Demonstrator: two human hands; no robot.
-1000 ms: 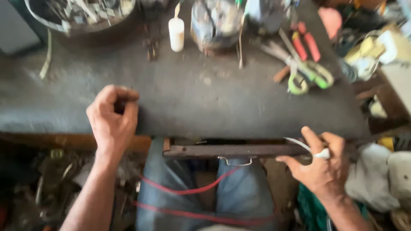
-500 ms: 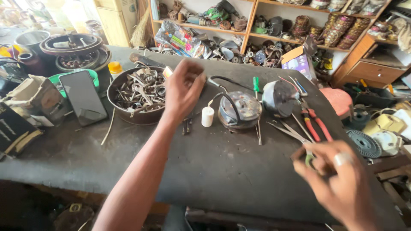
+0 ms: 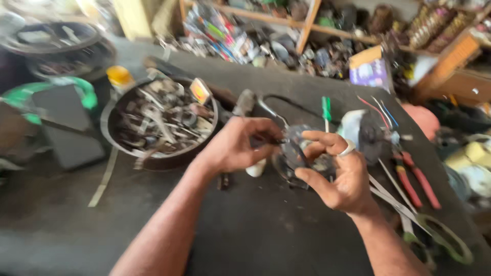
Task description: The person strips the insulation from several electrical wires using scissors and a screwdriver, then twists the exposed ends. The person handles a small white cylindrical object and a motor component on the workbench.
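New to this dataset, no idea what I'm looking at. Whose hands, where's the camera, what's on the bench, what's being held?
There is no machine here: a person works with two bare hands, and the one camera sits on their head, looking down at a dark workbench.

The left hand and the right hand, which wears a pale ring, meet around a small round metal part. The picture is blurred, so I cannot tell what kind of part it is or exactly how each hand grips it.

On the bench: a round pan full of metal scraps to the left, a green-handled screwdriver, a small motor-like unit with coloured wires, red-handled pliers and green-handled scissors to the right. Cluttered shelves stand behind.
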